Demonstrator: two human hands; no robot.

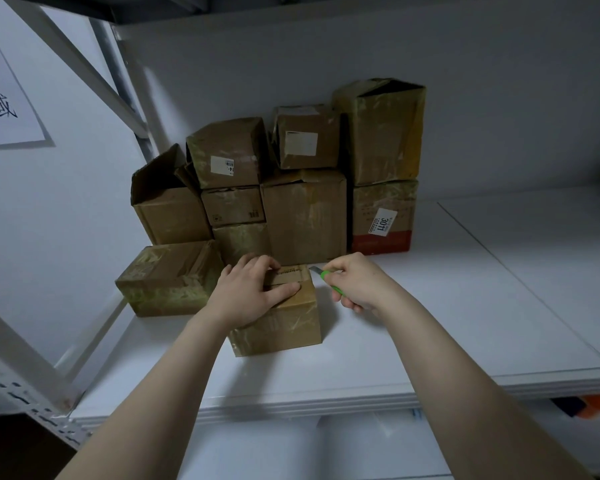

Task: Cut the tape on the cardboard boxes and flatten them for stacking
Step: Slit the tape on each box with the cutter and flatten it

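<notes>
A small brown cardboard box (284, 323), its faces streaked with glossy clear tape, sits near the front of a white shelf board (430, 323), just ahead of the other boxes. The left hand (250, 296) rests on its top, fingers reaching toward the far edge and the thumb lying across the top face, holding it down without gripping it. The right hand (357, 282) is clenched round a green-handled utility knife (326, 277), whose short metal blade points at the box's far right top corner; whether the tip touches the cardboard cannot be told. Just left of the small box lies a low, heavily taped brown box (167, 282). Behind stands a stack of brown cardboard boxes (303, 216) against the white wall, some with open flaps, one carrying a white label printed 3011 (382, 221). A white paper sign (4, 98) hangs on the left.
</notes>
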